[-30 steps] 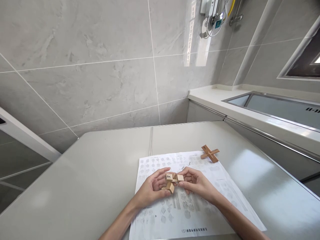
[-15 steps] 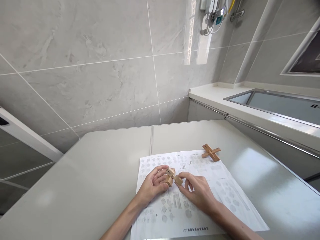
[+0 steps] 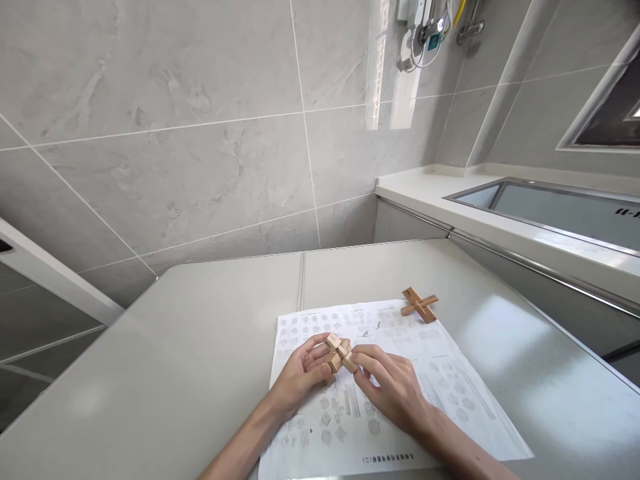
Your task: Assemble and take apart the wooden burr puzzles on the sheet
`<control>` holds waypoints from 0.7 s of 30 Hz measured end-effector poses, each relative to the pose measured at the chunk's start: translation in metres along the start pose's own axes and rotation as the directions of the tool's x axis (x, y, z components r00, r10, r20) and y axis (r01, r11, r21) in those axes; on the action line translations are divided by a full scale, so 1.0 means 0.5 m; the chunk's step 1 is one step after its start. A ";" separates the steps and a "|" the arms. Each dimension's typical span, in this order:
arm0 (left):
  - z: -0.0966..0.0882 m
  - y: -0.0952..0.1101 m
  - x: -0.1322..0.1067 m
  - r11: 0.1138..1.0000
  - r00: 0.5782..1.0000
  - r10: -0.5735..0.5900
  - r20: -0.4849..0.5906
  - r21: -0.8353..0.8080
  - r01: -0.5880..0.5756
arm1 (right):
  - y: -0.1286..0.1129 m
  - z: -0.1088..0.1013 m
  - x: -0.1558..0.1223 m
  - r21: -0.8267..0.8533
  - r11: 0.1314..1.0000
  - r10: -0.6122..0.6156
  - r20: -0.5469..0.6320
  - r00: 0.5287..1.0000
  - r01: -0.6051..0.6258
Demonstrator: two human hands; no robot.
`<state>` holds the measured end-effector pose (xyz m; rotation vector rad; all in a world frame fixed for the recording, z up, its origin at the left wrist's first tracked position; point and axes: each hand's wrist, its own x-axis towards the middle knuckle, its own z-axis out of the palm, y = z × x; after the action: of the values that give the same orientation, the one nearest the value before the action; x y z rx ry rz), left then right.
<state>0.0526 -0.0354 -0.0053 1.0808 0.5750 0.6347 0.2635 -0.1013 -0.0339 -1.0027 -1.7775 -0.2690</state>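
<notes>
Head view: left hand (image 3: pixel 304 375) fingers (image 3: pixel 316 346) grip the wooden puzzle (image 3: pixel 339 354), while right hand (image 3: pixel 396 393) fingers pinch its 4 o'clock end.

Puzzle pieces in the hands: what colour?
The puzzle pieces are pale tan wood; head view shows it.

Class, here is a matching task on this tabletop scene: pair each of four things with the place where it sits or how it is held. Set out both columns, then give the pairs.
Column one
1. wooden cross
2. printed sheet
3. wooden block cluster
4. sink

Column two
A. held between the left hand and the right hand
B. set in the counter on the right
C. at the sheet's far right corner, no hand on it
D. flat on the table, under the hands

Pairs: 1-C, 2-D, 3-A, 4-B
</notes>
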 end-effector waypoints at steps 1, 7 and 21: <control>0.002 0.003 -0.001 1.000 1.000 -0.010 0.002 -0.001 0.010 | -0.002 0.001 0.001 -0.006 1.000 0.001 0.000 1.000 -0.001; 0.004 0.011 -0.005 0.999 1.000 -0.022 -0.004 -0.026 0.022 | -0.009 0.004 0.005 0.008 1.000 0.002 0.032 0.999 -0.002; 0.001 0.000 -0.002 0.998 0.999 0.023 -0.030 0.058 -0.022 | -0.011 -0.006 0.001 0.105 0.994 -0.030 0.114 0.993 0.018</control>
<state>0.0525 -0.0364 -0.0048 1.1342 0.6115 0.6590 0.2616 -0.1061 -0.0308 -0.9393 -1.8893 -0.1338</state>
